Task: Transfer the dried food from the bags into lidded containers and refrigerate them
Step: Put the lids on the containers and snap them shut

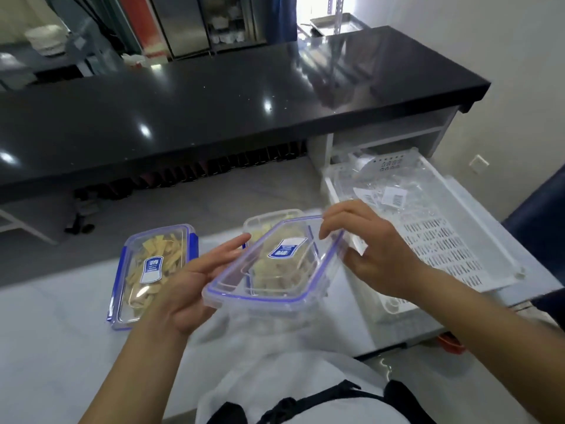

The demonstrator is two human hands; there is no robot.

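Second box being lidded; first box already closed.

Left hand (195, 280) and right hand (371, 252), apart, hold the clear lid (275, 264) by its ends, tilted above the filled open box (269, 223). Left of the left hand: closed box (153, 270), label reads "UYU". Lid label unreadable. Clipping and refrigerating remain.

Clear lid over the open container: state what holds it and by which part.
Both hands hold the clear lid: the left hand at its left long edge, the right hand pinching its far right corner.
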